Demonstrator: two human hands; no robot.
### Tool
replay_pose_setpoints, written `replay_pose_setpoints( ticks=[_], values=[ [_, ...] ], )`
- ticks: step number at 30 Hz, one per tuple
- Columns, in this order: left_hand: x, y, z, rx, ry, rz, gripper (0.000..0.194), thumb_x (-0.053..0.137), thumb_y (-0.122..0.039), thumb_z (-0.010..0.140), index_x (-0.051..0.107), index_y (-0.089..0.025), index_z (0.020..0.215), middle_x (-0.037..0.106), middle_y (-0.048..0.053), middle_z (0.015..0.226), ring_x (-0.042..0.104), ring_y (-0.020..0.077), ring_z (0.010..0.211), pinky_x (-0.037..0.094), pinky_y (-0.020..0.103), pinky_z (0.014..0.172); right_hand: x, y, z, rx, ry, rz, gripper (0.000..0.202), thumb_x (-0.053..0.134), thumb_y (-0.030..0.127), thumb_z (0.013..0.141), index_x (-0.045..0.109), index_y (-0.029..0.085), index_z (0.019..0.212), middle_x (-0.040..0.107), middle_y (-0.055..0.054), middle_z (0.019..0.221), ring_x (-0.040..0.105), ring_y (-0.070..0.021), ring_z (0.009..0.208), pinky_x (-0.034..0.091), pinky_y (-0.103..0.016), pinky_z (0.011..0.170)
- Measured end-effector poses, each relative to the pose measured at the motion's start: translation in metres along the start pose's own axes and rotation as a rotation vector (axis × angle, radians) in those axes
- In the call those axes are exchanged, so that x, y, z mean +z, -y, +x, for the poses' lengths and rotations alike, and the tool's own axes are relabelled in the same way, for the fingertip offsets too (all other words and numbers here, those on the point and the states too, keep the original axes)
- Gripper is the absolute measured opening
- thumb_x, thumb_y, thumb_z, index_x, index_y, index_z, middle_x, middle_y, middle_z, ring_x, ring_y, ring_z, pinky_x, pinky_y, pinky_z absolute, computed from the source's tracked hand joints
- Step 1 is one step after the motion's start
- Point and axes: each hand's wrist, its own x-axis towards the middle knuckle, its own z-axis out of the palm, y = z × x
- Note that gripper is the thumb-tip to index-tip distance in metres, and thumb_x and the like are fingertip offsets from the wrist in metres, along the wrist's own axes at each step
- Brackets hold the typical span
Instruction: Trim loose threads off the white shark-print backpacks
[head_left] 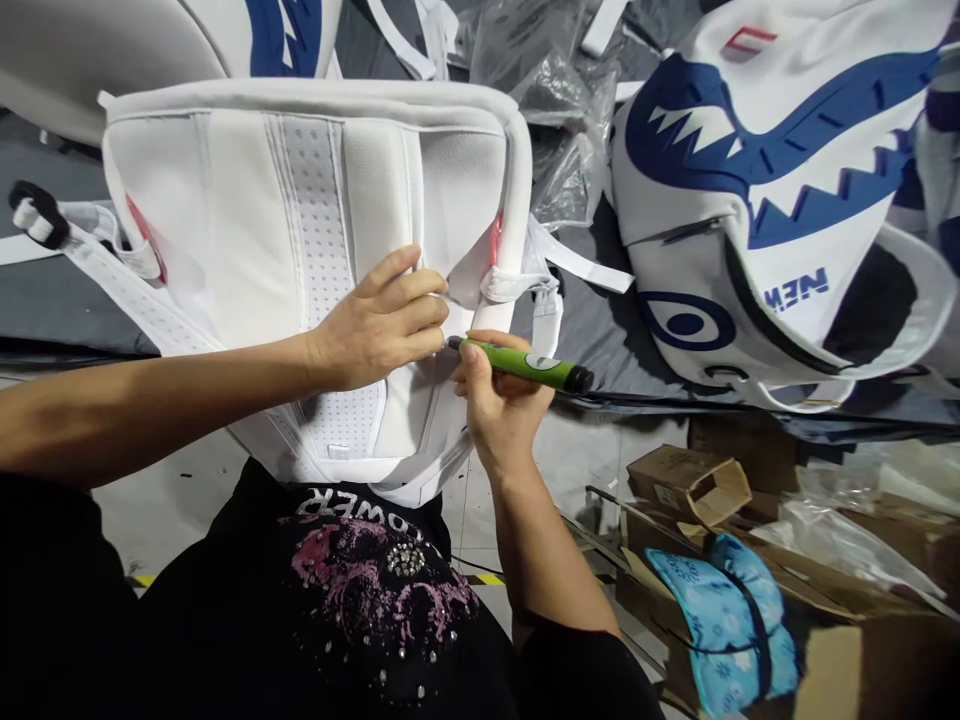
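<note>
While left grip (384,325) (pinch unclear) rests on white padded backpack (244,200), right grip (501,398) holds green cylindrical marker (525,364), tip leftward.

A white backpack (240,200) lies padded back up, a green, black-ended marker (529,363) slanting over one side.

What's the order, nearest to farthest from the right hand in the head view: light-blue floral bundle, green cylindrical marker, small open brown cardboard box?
1. Green marker: held in the right hand.
2. Cardboard box: right and lower.
3. Floral bundle: farther right, lower still.
</note>
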Motion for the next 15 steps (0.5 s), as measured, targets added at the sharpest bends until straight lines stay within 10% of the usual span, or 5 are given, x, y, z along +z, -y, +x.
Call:
replay_pose_setpoints(
  ticks=[10,15],
  values=[
    [0.0,-0.003,-0.002,0.045,-0.008,0.156,0.032,0.034,-0.026,0.103,0.066,-0.027,0.098,0.068,-0.002,0.114,0.054,0.0196,0.13,0.026,0.049,0.127,0.0,0.003,0.002,0.003,0.038,-0.037,0.02,0.063,0.04,0.094,0.066,0.02,0.094,0.064,0.001,0.069,0.057,-0.0117,0.052,0.05,-0.029,0.05],
    [-0.032,0.01,0.026,0.211,0.134,0.371,0.022,0.048,-0.037,0.099,0.065,-0.024,0.094,0.07,0.002,0.099,0.062,0.0231,0.108,0.044,0.045,0.109,-0.001,-0.001,0.004,-0.011,0.072,-0.039,0.021,0.063,0.04,0.093,0.066,0.019,0.095,0.065,0.002,0.068,0.057,-0.012,0.051,0.05,-0.029,0.05]
  ],
)
